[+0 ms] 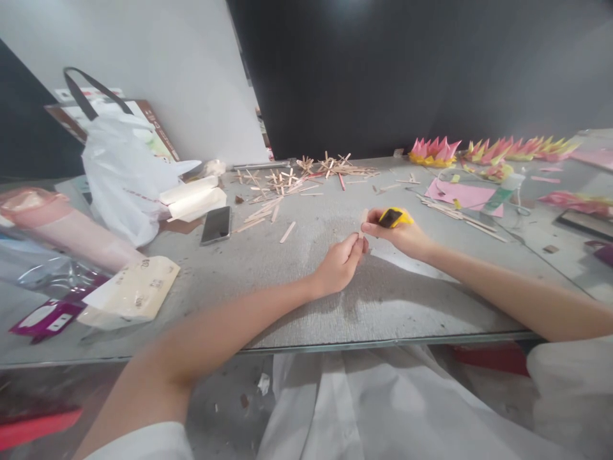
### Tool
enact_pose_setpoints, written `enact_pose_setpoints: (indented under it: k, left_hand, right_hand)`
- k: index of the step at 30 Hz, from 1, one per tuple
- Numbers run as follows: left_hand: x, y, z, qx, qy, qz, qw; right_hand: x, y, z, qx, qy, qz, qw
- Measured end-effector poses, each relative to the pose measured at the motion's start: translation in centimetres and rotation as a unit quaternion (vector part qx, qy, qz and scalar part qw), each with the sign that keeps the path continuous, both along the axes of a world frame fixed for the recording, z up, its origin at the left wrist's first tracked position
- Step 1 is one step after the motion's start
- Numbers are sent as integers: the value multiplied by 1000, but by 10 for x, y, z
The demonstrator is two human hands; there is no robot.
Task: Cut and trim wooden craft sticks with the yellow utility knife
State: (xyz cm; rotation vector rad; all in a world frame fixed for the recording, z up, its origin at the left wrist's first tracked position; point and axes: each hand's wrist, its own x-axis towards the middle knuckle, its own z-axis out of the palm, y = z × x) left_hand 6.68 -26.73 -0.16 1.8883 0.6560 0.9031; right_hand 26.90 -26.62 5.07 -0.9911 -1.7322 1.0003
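Observation:
My left hand [341, 262] is closed in a pinch on the lower end of a short wooden stick [363, 218] above the grey table [306, 294]. My right hand [400, 231] is wrapped round a small yellow and black cutter [393, 217], and its fingertips touch the same stick from the right. Both hands meet near the middle of the table, a little above its surface.
A heap of wooden sticks [292, 179] lies at the back. A phone [216, 225], a white plastic bag [125, 172] and paper packets [134, 289] are on the left. Pink and yellow paper flowers [433, 152] and pink paper sheets [462, 193] lie on the right.

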Motion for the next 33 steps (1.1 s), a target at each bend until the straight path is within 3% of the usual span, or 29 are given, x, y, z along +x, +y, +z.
enact_pose_setpoints:
  k: [10, 16, 21, 28, 30, 33]
  left_hand:
    - [1, 4, -1, -86, -56, -38, 994]
    - [4, 4, -4, -100, -76, -8, 992]
    - [5, 7, 2, -213, -144, -76, 963]
    - [-2, 20, 8, -335, -153, -177, 913]
    - [-1, 19, 9, -334, -139, -188, 913]
    - [2, 13, 10, -290, -122, -145, 938]
  right_hand:
    - [4, 3, -3, 53, -59, -12, 997]
    - [1, 1, -3, 68, -62, -56, 994]
    - [-5, -4, -9, 75, -53, -84, 992]
    - [-7, -1, -14, 120, -51, -104, 986]
    - [-6, 1, -13, 115, -51, -112, 986]
    - [-5, 3, -14, 113, -38, -133, 984]
